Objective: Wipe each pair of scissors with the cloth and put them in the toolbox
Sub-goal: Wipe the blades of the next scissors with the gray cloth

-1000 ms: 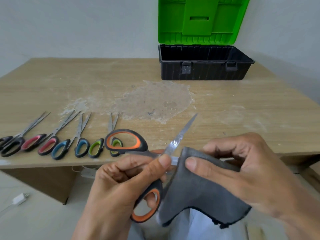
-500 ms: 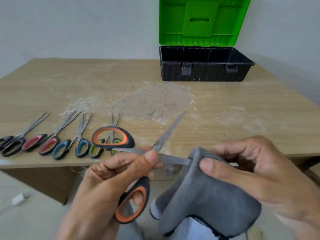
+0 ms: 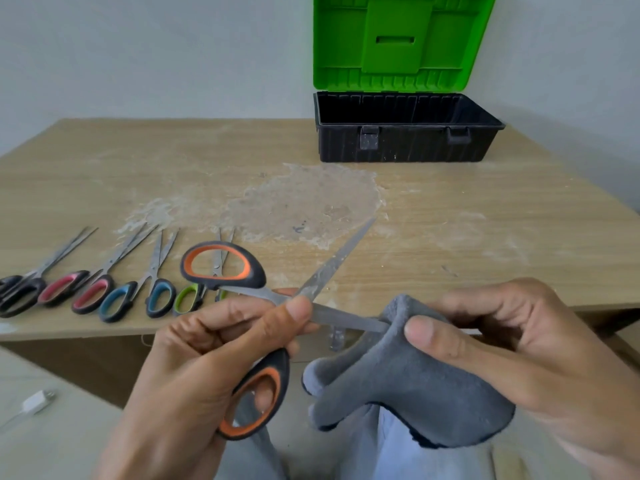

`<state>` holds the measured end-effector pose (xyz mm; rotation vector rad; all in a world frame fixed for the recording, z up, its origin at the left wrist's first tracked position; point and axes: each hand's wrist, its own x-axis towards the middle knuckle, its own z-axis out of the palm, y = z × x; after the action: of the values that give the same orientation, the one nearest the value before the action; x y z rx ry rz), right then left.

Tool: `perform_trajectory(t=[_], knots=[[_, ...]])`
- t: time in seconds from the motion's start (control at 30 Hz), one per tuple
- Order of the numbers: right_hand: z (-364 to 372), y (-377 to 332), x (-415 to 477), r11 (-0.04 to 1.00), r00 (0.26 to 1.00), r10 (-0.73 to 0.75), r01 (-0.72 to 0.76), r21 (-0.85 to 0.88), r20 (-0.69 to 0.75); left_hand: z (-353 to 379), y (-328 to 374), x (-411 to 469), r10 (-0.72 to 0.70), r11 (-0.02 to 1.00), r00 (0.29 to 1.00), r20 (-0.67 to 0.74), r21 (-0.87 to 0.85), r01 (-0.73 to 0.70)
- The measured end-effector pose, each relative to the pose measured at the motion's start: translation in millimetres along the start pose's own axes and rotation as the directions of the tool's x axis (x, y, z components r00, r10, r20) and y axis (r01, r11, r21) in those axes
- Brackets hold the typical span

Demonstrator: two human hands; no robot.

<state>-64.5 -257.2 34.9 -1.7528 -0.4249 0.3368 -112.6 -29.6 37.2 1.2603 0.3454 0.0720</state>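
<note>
The left hand's (image 3: 207,368) grip clasps the orange scissors (image 3: 332,266) at six o'clock, blades spread, so the right hand's (image 3: 512,351) grip, pinching the cloth (image 3: 408,386), can wipe one blade. The toolbox (image 3: 405,147) stands open at one o'clock.

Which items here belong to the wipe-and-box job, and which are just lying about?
Job in hand:
orange-handled scissors, gripped by the left hand
grey cloth, pinched round one blade by the right hand
row of four scissors on the table
toolbox, lid up

Lying about:
white plug on the floor
</note>
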Motion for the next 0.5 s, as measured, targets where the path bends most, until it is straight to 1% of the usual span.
perform_trajectory(t=[0.07,0.17,0.27,0.37,0.43,0.5], knots=[[0,2,1,0.996,1.000,-0.007,0.005,-0.086,-0.022,1,-1,1,0.011,1.000,1.000,-0.001,-0.012,-0.011],[-7,10,0,0.992,0.997,-0.023,0.013,-0.124,-0.078,-3,-7,6,0.023,0.999,1.000,-0.015,-0.023,-0.023],[-16,12,-1,0.996,0.986,-0.067,0.057,-0.073,-0.152,-12,-8,9,0.080,0.996,0.997,0.010,0.041,-0.081],[-22,7,1,0.992,0.967,-0.110,0.122,0.041,-0.231,-16,-6,8,0.153,0.977,0.985,0.080,0.141,-0.163],[-22,2,3,0.988,0.964,-0.124,0.142,0.059,-0.235,-15,-4,7,0.198,0.953,0.973,0.118,0.209,-0.220],[-22,-3,5,0.986,0.964,-0.140,0.156,0.053,-0.224,-9,2,5,0.213,0.932,0.962,0.168,0.261,-0.252]])
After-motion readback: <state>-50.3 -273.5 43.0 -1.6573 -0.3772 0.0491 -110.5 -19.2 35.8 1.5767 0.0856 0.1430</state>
